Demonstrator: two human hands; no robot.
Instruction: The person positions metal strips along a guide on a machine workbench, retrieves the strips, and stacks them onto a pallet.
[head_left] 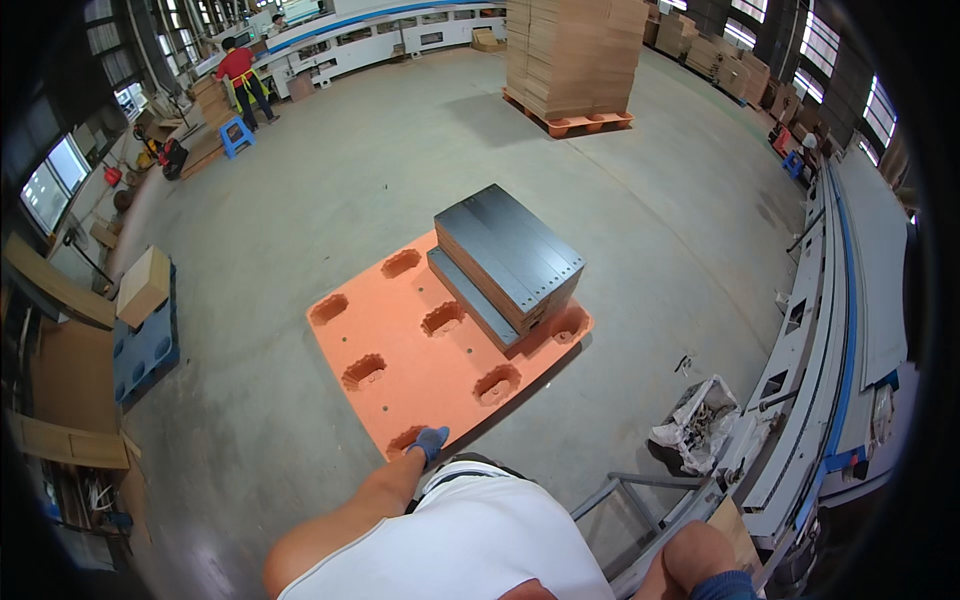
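Note:
My left hand (429, 443), in a blue-grey glove, hangs over the near corner of an orange plastic pallet (400, 320). It looks small and compact, and how its fingers lie cannot be made out. At the bottom right edge my bent right arm ends in a blue knit glove or cuff, the visible part of my right hand (724, 586); its fingers are out of sight. A stack of dark grey panels (510, 245) with brown edges and rows of small holes sits on the pallet's far right part. A lower stepped panel (470, 295) lies along its left side.
A long machine bed (790, 400) runs down my right, with a metal frame (640, 490) and a scrap-filled bag (700, 425) beside it. Ahead, tall cardboard (575, 60) stands on another orange pallet. A blue pallet (148, 345) bears a carton at left. Someone in red (240, 75) stands far left.

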